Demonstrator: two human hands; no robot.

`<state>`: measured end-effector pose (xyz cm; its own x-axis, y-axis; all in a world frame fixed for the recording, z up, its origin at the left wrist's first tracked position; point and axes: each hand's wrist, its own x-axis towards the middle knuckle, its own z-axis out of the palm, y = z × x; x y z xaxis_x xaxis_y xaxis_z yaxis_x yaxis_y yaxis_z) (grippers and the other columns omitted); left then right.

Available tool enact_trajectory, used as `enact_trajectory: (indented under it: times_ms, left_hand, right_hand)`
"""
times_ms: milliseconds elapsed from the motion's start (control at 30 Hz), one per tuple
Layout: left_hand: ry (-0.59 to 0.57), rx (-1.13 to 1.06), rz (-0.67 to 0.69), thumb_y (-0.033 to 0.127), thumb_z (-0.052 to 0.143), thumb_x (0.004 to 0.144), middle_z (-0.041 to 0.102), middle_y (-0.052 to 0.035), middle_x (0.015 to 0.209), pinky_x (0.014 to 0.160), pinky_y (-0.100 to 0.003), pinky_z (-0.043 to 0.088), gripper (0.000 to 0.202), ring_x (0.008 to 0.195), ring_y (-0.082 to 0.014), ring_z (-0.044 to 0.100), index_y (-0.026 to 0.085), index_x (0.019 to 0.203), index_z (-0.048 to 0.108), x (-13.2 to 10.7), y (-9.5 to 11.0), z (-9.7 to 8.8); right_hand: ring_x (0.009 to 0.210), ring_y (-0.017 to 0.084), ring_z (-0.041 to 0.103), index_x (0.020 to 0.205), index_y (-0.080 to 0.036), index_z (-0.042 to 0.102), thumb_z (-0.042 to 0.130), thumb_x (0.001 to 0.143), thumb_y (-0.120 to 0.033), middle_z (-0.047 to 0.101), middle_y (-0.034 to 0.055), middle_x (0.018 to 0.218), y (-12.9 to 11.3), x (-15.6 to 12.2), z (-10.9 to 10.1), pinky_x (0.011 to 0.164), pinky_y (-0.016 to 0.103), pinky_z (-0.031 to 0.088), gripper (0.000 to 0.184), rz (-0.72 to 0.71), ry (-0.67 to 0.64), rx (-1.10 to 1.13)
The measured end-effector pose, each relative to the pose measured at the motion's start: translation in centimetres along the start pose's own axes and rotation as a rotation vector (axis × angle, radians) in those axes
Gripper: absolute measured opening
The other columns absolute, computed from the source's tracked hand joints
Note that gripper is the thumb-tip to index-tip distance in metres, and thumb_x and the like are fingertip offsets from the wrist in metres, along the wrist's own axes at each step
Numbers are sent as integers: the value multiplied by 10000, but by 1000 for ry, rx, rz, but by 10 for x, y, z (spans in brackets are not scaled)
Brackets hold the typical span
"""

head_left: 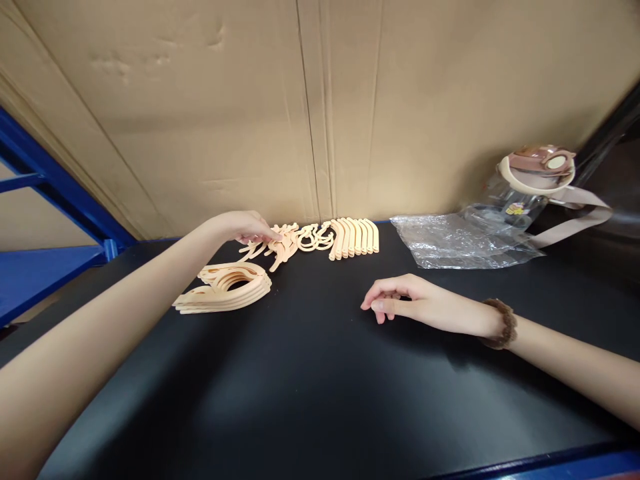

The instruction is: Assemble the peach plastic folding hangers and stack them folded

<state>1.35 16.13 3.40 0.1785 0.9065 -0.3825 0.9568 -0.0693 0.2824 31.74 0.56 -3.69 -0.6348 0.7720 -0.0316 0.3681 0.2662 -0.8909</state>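
My left hand (253, 228) reaches over a loose pile of curved, cream plastic hanger arms (285, 248). Its fingertips touch the pile; whether they grip a piece cannot be made out. Nearer to me, below the left wrist, lies a stack of folded plastic hangers (240, 297). Just right of the pile are round plastic hanger hooks (313, 238), followed by a neat row of curved hanger arms (355, 238). My right hand (407, 300) hovers over the right part of the black table, fingers loosely bent and apart, with nothing visible in them.
A clear plastic bag (460, 243) lies flat at the back right. Beside it a clear bottle with a brown lid (533, 180) and a strap leans. A cardboard wall (225, 120) closes the back of the black table (300, 387). A blue metal frame (65, 180) stands at left.
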Motion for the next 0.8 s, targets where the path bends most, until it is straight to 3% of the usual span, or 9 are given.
enact_trajectory:
  times_ms: [200, 400, 667, 800]
  left_hand:
    - [27, -102, 31, 432, 638, 553, 486, -44, 643, 458, -253, 263, 275, 529, -130, 401, 178, 602, 543, 1, 1, 0]
    - [-20, -125, 64, 514, 620, 603, 460, -30, 620, 451, -260, 275, 333, 505, -124, 370, 187, 661, 591, -7, -2, -4]
    - [-9, 27, 18, 522, 647, 562, 631, -76, 747, 548, -275, 369, 346, 677, -210, 547, 222, 720, 716, -31, -2, -3]
    - [40, 120, -22, 560, 635, 566, 625, -89, 712, 561, -275, 365, 377, 686, -231, 559, 199, 660, 686, -30, -2, -2]
  right_hand:
    - [753, 135, 595, 989, -195, 653, 508, 914, -449, 648, 13, 785, 1, 0, 0, 673, 255, 433, 302, -5, -1, -6]
    - [763, 139, 598, 983, -194, 645, 498, 917, -454, 644, 14, 795, 1, 0, -1, 673, 256, 435, 306, -8, -3, -14]
    - [757, 150, 601, 980, -192, 649, 501, 906, -473, 647, 19, 788, -1, 0, 0, 675, 271, 441, 326, -1, 2, -20]
    - [754, 148, 601, 979, -193, 650, 505, 905, -472, 649, 18, 786, 0, 0, 0, 670, 269, 436, 323, 8, 0, -18]
